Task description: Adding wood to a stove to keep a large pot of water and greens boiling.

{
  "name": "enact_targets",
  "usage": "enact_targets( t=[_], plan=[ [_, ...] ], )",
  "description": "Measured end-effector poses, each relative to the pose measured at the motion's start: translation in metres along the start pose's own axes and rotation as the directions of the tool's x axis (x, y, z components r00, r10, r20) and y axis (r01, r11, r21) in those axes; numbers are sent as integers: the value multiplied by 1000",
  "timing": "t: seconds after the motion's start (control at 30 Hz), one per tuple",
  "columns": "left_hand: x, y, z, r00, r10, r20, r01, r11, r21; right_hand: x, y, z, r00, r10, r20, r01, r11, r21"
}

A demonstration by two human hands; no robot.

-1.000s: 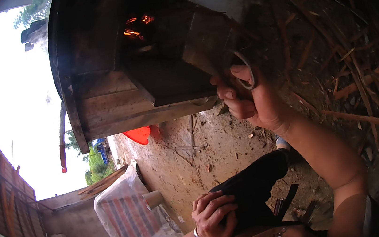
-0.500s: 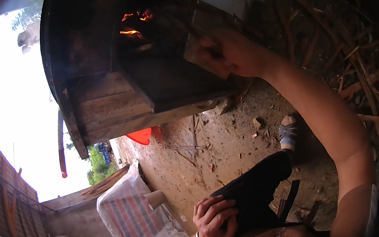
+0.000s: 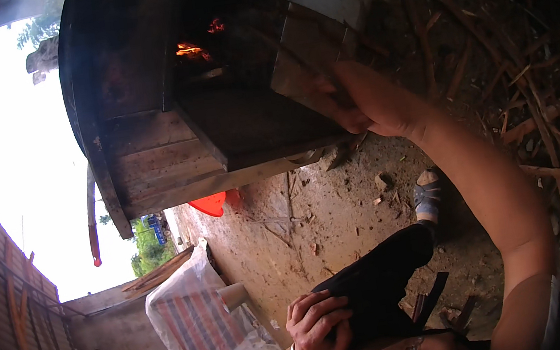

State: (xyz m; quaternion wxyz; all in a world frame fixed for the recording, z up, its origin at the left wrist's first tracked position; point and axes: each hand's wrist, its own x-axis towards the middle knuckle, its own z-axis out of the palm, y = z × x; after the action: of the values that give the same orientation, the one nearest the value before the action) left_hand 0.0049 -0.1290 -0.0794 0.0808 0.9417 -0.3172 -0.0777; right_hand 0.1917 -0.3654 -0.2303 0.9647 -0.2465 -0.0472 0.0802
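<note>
A dark stove [image 3: 120, 69] stands open in front of me, flames [image 3: 191, 51] glowing inside above a sooty ledge [image 3: 253, 129]. My right hand [image 3: 363, 109] is closed on a flat metal piece [image 3: 295, 40] at the right of the opening; its fingertips are in shadow, and the grip is partly hidden. My left hand [image 3: 320, 327] lies with curled fingers over my black-trousered leg [image 3: 382, 264], a metal band on its wrist.
Branches [image 3: 476, 67] pile at the right beside my foot [image 3: 426, 195]. A red plastic object [image 3: 207, 205] lies behind the stove. A plastic-covered striped item [image 3: 199, 311] stands at lower left before a grey wall [image 3: 109, 322]. A long rod [image 3: 93, 219] hangs beside the stove.
My right hand moved up with the metal piece, then slightly down and right; the ring seen on it earlier is now hidden. My foot has come into view. My left hand stays put.
</note>
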Motion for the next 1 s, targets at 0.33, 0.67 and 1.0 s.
enact_targets(
  t=[0.33, 0.67, 1.0],
  plan=[
    [2, 3, 2, 1000, 9, 8, -9, 1000, 0, -16, 11, -6, 996, 86, -3, -86, 993, -76],
    [6, 10, 2, 1000, 12, 26, -12, 1000, 15, 3, 1, -10, 988, 144, 55, -136, 982, -127],
    [-16, 1, 1, 993, 93, -67, -94, 996, -12, -102, 0, 25, 993, 85, -78, -110, 902, -417]
  ],
)
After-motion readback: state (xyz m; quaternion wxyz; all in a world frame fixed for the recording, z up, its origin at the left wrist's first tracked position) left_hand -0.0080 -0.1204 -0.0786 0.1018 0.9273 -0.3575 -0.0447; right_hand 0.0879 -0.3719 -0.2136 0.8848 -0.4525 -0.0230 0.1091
